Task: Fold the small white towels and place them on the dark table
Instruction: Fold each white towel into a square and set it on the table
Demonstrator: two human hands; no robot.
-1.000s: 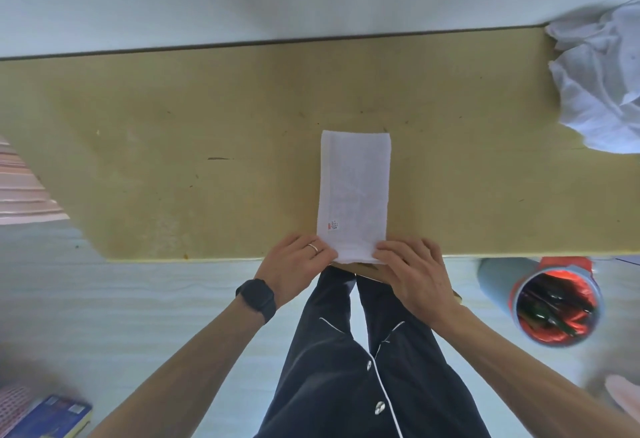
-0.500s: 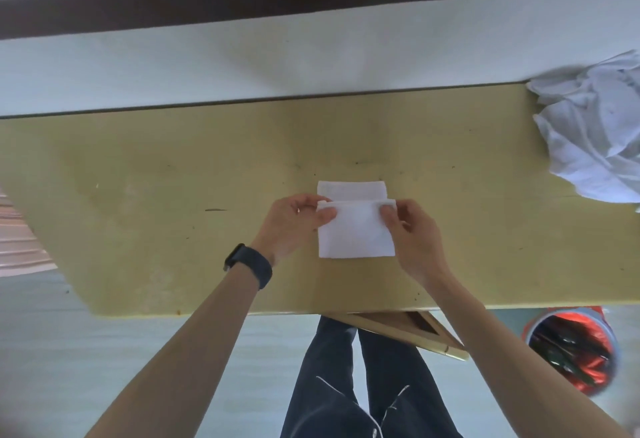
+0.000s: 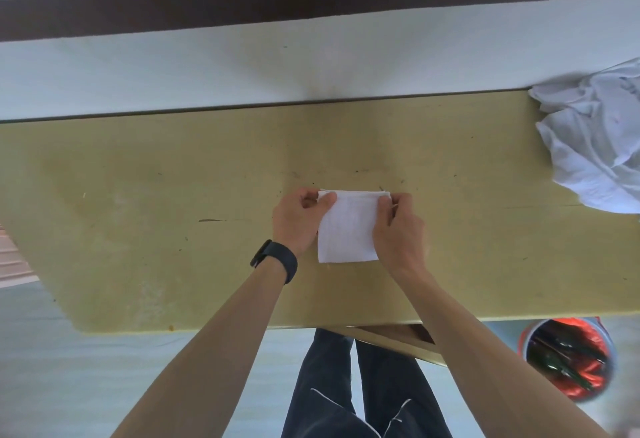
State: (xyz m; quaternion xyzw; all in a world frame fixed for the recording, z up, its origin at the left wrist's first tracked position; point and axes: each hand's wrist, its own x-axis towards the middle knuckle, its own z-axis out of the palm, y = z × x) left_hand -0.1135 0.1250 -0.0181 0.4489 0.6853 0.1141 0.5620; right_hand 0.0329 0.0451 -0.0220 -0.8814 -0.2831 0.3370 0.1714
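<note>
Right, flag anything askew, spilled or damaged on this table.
Nothing spilled or damaged. The folded towel lies square, left hand and right hand pinching its far corners. Only the crumpled towel heap at the table's right end looks untidy.

Plain indoor room: worn yellow table, white wall, red-lined bin.
</note>
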